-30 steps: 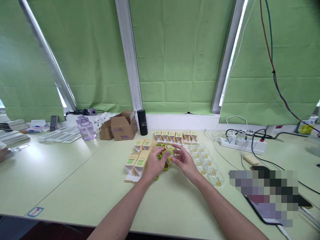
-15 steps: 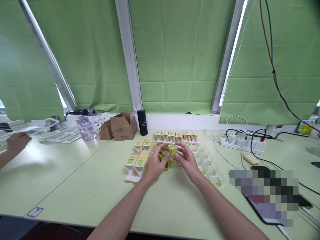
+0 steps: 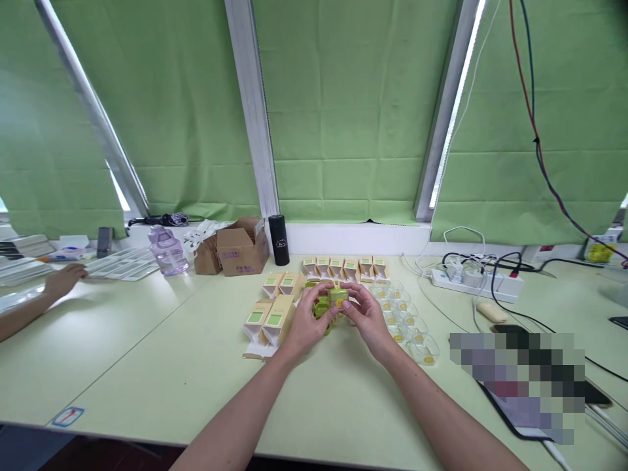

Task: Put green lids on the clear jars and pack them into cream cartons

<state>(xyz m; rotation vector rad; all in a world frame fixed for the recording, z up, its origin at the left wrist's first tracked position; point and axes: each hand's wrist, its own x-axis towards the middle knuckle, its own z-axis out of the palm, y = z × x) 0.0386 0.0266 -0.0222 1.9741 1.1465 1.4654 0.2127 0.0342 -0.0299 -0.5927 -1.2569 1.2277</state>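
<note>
Between my two hands is a small green case (image 3: 338,297) with a round yellow spot on its front. My left hand (image 3: 312,314) grips its left side with thumb and fingers, and my right hand (image 3: 364,313) grips the right side. Behind my left fingers lie more green cases (image 3: 321,307), partly hidden. Just left of my left hand are cream boxes (image 3: 277,315) with green windows and open flaps. To the right of my right hand, clear plastic shells (image 3: 413,320) with yellow spots lie in rows.
A row of small cream boxes (image 3: 343,268) stands at the back. Behind are a black bottle (image 3: 279,241), a cardboard box (image 3: 242,250) and a purple bottle (image 3: 168,251). A power strip (image 3: 475,285) and phones (image 3: 515,386) lie right. Another person's hand (image 3: 63,281) reaches in from the left.
My hands and the green case have barely moved. At the left, the other person's hand has moved right, and the white frame lifted there before is no longer raised.
</note>
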